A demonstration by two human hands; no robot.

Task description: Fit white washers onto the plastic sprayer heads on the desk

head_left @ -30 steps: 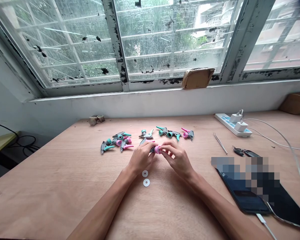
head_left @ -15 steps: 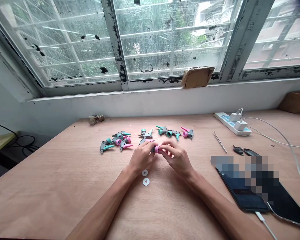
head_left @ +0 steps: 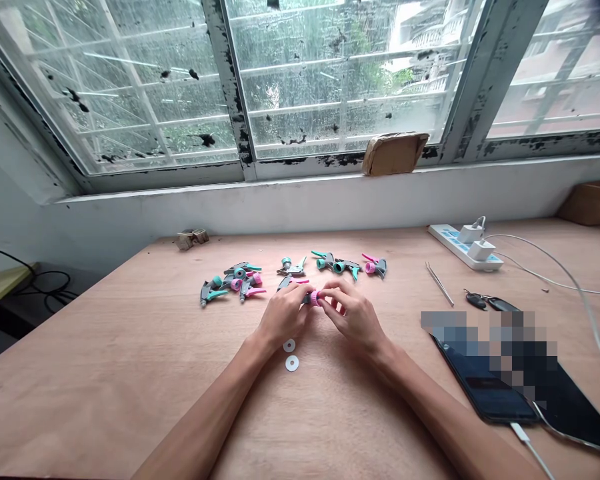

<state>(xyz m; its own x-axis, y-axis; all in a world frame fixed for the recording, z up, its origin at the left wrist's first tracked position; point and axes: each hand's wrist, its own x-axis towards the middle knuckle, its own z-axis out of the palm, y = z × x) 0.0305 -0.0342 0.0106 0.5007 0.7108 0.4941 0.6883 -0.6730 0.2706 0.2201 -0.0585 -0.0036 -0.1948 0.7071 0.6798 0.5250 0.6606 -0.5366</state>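
My left hand (head_left: 285, 312) is closed around a grey spray trigger head with a pink collar (head_left: 315, 298), its body mostly hidden by the fingers. At the collar's right side, the fingertips of my right hand (head_left: 351, 313) are pinched; whether they hold some small part there is too small to tell. Two white washers (head_left: 292, 363) lie flat on the table by my left wrist. Just behind my hands is another trigger head with a pink lever (head_left: 286, 283), partly covered by my left hand.
More spray trigger heads, teal and pink, lie in a left cluster (head_left: 237, 283) and a back row (head_left: 350, 267). To the right are tweezers (head_left: 440, 285), sunglasses (head_left: 490, 302), a power strip (head_left: 465, 250) with chargers, and a phone (head_left: 485, 387) on a cable. A window stands behind.
Almost nothing differs. My right fingertips have shifted very slightly at the pink collar, while my left hand keeps its hold.
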